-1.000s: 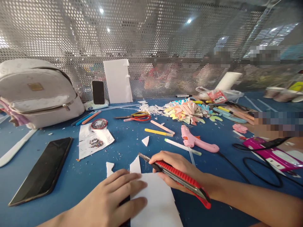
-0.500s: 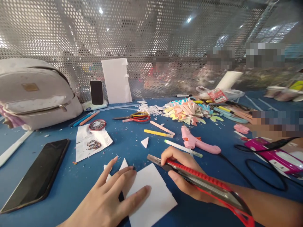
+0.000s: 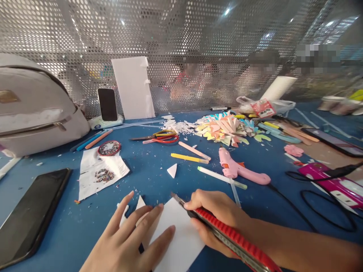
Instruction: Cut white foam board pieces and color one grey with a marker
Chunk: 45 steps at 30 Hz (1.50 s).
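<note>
Since a second ago the white sheet [image 3: 181, 234] has turned so that one corner points away from the person, and the right hand [image 3: 218, 211] has brought the red cutter [image 3: 232, 236] to that corner; whether the blade touches it cannot be told. The sheet lies on the blue table [image 3: 147, 160] between the hands, its near end cut off by the bottom edge, as is the cutter's rear. The right hand is wrapped around the cutter. The left hand [image 3: 127, 241] is open, fingers spread over the sheet, hiding part of it and of two white scraps [image 3: 140, 203] by its fingertips. A white triangle [image 3: 172, 170] lies apart, farther off.

Three phones show: a flat phone [image 3: 36, 215] at left, an upright phone [image 3: 107, 105], and a third phone [image 3: 336, 141] cut off at right. Three pens, a pink pen [image 3: 194, 151], a yellow pen [image 3: 188, 158] and a green-tipped pen [image 3: 221, 176], lie near one pink glue gun [image 3: 246, 173]. Beyond, the paper pieces [image 3: 224, 130] are too heaped to count, and figures behind the perforated panel [image 3: 184, 34] are blurred.

The red-rimmed dish [image 3: 109, 148] holds small mixed bits; more lie on the paper [image 3: 87, 185] beneath it. The backpack [image 3: 36, 105], cut off at left, hides its contents. The cups [image 3: 329, 102] at right are unclear inside.
</note>
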Available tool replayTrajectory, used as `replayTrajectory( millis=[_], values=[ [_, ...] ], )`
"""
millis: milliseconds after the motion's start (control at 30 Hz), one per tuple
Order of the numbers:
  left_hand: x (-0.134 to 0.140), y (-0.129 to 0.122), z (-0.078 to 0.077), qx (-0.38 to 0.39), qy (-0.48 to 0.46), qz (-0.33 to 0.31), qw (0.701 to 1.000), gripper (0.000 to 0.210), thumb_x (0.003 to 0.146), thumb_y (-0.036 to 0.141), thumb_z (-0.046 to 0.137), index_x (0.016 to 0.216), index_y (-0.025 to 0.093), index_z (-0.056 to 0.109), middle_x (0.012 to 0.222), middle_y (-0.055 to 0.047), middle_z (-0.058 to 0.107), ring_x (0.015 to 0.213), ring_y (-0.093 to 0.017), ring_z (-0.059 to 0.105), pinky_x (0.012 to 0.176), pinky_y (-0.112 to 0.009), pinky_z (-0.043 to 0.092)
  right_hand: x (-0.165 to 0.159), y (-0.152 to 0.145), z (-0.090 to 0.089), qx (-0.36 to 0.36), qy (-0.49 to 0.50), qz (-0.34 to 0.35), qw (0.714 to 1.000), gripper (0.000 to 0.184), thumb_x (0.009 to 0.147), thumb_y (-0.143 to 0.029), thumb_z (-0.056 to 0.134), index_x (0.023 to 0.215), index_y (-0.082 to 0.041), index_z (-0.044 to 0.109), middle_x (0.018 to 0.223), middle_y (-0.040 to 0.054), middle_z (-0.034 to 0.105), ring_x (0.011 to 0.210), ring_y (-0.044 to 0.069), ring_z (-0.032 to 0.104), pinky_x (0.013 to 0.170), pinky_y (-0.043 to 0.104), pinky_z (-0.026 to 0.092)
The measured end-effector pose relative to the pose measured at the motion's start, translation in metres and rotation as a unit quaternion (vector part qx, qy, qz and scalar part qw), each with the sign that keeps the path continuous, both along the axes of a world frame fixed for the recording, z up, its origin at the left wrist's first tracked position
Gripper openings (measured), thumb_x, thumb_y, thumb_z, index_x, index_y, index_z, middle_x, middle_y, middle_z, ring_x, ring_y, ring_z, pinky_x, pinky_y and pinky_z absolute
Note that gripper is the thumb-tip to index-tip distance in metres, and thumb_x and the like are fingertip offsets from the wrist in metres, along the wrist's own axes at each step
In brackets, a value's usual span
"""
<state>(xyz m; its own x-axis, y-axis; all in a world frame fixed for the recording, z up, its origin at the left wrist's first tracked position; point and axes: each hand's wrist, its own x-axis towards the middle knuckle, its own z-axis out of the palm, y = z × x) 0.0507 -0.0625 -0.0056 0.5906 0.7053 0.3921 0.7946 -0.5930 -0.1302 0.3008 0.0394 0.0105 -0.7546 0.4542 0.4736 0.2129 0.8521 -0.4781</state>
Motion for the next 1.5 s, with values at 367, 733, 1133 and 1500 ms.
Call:
replayTrajectory(
  millis=[367,733,1133,1500],
  values=[
    [-0.002,0.0,0.002,-0.007,0.014,-0.011,1.0,0.036,0.108,0.025,0.036,0.13,0.029,0.063,0.135,-0.008,0.065,0.121,-0.025,0.059,0.121,-0.061,0.013,-0.006,-0.003,0.007,0.058,-0.067,0.049,0.995,0.014,0.087,-0.01,0.042,0.085,-0.024,0.038,0.067,-0.0012,0.05,0.058,0.016,0.041,0.054,0.028,0.031],
    [-0.004,0.005,-0.013,0.053,-0.02,-0.033,0.998,0.053,0.108,0.047,0.019,0.129,0.029,0.065,0.13,-0.009,0.067,0.113,-0.025,0.062,0.121,-0.062,0.014,-0.003,-0.005,0.012,0.032,-0.075,0.066,0.994,0.02,0.086,-0.01,0.039,0.078,-0.025,0.027,0.065,-0.0028,0.04,0.056,0.016,0.035,0.052,0.03,0.026],
    [-0.002,0.008,-0.013,0.058,-0.046,-0.044,0.996,0.057,0.101,0.064,0.032,0.127,0.026,0.066,0.125,-0.009,0.07,0.106,-0.025,0.064,0.123,-0.059,0.01,0.008,-0.02,0.019,0.024,-0.085,0.054,0.995,0.03,0.083,-0.004,0.04,0.079,-0.025,0.018,0.064,-0.0042,0.033,0.052,0.015,0.033,0.051,0.029,0.024],
    [-0.004,0.006,0.001,0.009,-0.025,-0.055,0.998,0.064,0.09,0.071,0.05,0.135,0.026,0.061,0.129,-0.01,0.069,0.11,-0.025,0.064,0.124,-0.054,-0.003,0.034,-0.055,0.015,0.097,-0.054,-0.004,0.994,0.024,0.08,0.001,0.04,0.079,-0.023,0.036,0.061,-0.0032,0.044,0.052,0.014,0.042,0.051,0.028,0.034]
  ],
)
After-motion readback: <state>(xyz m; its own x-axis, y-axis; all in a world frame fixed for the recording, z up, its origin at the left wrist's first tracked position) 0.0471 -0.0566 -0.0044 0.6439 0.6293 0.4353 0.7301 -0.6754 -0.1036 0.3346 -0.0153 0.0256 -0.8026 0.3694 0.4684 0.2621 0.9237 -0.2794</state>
